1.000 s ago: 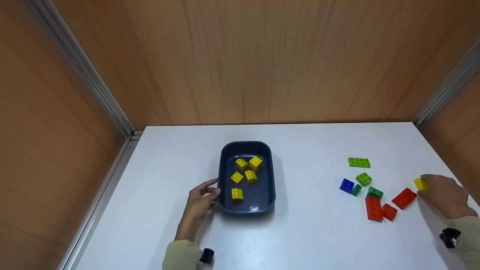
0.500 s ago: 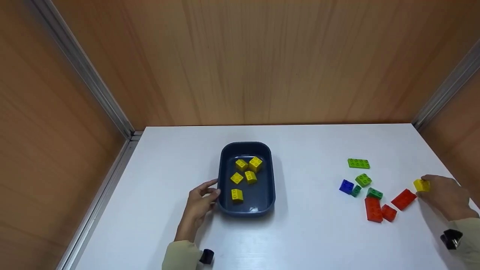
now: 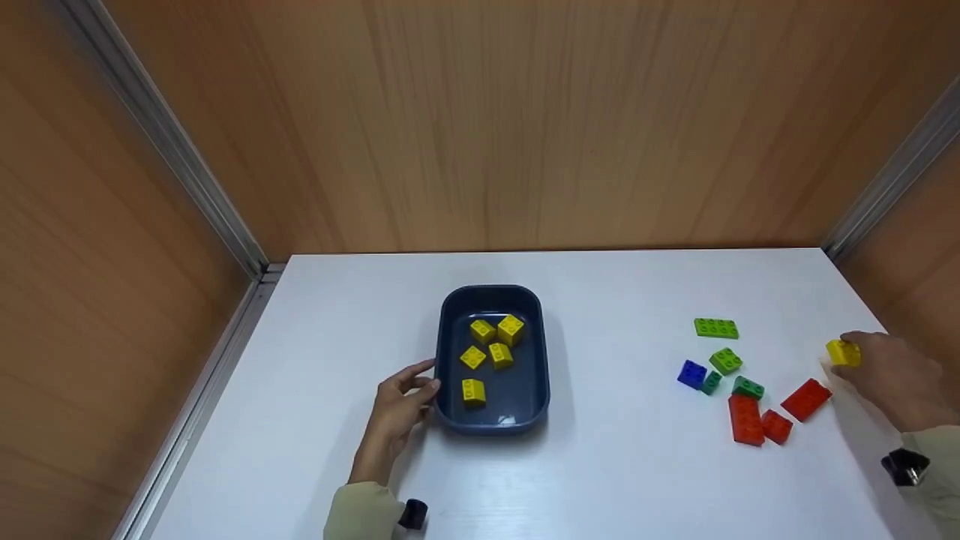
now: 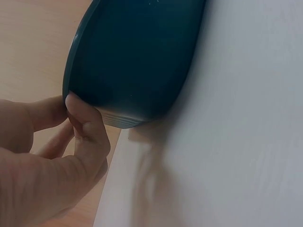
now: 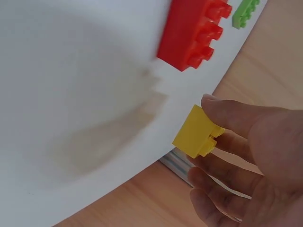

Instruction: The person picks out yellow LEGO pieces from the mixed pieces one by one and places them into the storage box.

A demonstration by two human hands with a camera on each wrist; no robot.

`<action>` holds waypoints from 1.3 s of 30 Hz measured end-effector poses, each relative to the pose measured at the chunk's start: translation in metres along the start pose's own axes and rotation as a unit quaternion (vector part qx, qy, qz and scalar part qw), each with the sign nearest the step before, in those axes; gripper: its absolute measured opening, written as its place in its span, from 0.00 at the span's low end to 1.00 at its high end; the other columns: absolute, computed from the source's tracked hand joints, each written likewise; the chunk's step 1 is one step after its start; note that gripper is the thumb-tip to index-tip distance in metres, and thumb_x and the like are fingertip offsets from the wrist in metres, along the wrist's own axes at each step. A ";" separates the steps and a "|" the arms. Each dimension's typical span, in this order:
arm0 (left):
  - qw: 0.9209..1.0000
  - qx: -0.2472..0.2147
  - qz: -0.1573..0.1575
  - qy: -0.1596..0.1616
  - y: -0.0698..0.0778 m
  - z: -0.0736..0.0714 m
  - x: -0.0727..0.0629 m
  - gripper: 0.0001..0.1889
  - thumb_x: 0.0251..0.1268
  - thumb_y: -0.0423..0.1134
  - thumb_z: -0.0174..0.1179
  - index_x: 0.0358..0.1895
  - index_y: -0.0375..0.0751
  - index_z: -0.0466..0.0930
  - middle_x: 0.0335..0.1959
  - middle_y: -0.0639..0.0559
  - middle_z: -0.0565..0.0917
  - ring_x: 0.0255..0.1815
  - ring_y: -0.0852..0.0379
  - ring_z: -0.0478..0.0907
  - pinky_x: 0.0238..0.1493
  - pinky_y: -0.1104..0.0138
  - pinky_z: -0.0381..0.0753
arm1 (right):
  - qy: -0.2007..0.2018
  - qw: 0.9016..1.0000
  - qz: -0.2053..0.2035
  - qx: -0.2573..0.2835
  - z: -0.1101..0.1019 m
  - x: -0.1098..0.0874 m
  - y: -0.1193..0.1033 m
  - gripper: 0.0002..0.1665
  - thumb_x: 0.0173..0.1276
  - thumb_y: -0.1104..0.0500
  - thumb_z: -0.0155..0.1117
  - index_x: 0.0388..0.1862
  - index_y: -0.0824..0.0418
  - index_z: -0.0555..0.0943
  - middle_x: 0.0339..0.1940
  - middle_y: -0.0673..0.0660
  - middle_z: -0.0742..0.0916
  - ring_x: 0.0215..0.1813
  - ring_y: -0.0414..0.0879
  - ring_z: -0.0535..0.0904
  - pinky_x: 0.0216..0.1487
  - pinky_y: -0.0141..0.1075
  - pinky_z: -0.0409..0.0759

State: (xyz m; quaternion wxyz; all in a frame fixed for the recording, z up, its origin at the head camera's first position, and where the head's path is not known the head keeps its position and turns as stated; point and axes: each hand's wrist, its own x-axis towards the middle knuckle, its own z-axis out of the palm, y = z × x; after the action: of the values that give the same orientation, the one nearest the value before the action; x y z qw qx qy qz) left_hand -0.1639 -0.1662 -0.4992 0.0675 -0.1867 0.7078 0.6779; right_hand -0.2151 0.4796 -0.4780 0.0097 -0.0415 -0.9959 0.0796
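Note:
A dark blue tray [image 3: 531, 382] stands mid-table in the head view, with several yellow bricks [image 3: 510, 330] lying inside. At its left side, my left hand [image 3: 401, 409] grips the edge with thumb and fingers; the left wrist view shows the thumb against the tray [image 4: 137, 61]. Far to the right, my right hand [image 3: 896, 379] pinches a yellow toy brick [image 3: 843, 353] between thumb and fingers. In the right wrist view, this yellow brick [image 5: 193, 132] appears raised above the table, its shadow apart from it.
Left of the right hand lie red bricks [image 3: 746, 420], green bricks [image 3: 726, 361] and a blue brick [image 3: 691, 373]. A long light green brick [image 3: 716, 328] lies farther back. Wooden panels [image 3: 525, 127] enclose the white table [image 3: 622, 465] behind and at the sides.
My right hand has risen slightly from where it held the yellow brick, moving a little up in the head view with the brick. The left hand stays on the tray.

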 end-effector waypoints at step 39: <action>1.000 0.000 0.002 0.002 -0.001 0.000 0.001 0.22 0.76 0.31 0.63 0.70 0.36 0.79 0.52 0.40 0.80 0.38 0.54 0.78 0.40 0.64 0.81 | 0.061 0.991 -0.118 -0.003 -0.012 0.007 -0.089 0.36 0.56 0.64 0.85 0.61 0.75 0.80 0.48 0.81 0.83 0.45 0.75 0.81 0.34 0.63 0.86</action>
State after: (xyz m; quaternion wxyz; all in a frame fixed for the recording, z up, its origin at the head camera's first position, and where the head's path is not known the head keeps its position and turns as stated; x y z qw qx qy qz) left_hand -0.1646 -0.1659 -0.5007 0.0646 -0.1869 0.7084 0.6775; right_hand -0.2293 0.3944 -0.4523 0.0792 0.0715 -0.9917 0.0722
